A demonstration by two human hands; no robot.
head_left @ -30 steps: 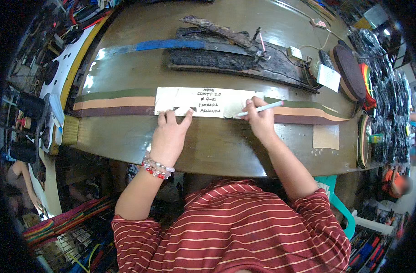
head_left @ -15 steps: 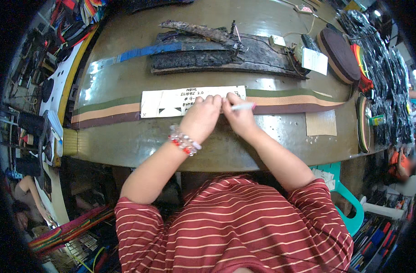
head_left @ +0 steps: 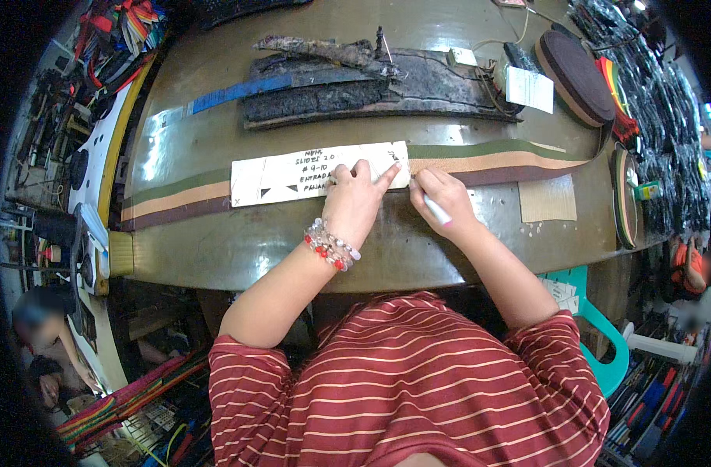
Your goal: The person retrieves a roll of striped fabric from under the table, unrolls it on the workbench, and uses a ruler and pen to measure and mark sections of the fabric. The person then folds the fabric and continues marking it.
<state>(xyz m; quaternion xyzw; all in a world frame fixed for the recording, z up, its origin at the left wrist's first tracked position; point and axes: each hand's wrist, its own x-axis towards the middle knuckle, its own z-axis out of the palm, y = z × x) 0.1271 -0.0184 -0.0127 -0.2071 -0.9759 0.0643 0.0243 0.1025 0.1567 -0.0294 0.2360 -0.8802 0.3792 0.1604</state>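
A long strap of webbing [head_left: 499, 161], striped green, tan and dark brown, runs across the table. On it lies a white card template [head_left: 273, 177] with handwriting and small black triangles. My left hand [head_left: 351, 204], with bead bracelets at the wrist, presses the template near its right end, fingers spread. Just beyond that end, my right hand [head_left: 451, 201] grips a white marker pen [head_left: 437, 210] with a pink end. Its tip is down at the strap beside the template's edge, mostly hidden by my fingers.
Behind the strap sits a dark, rough, charred-looking board [head_left: 324, 97] with a blue strip [head_left: 242, 95] reaching left. A large webbing roll [head_left: 573, 78] lies back right, near a white paper [head_left: 529, 89]. A tan piece [head_left: 547, 202] rests right. A teal chair [head_left: 604, 335] stands below the table's edge.
My right hand has moved right with the pen, from the template's lower side to its right end. My left hand has spread its fingers and shifted toward that end.
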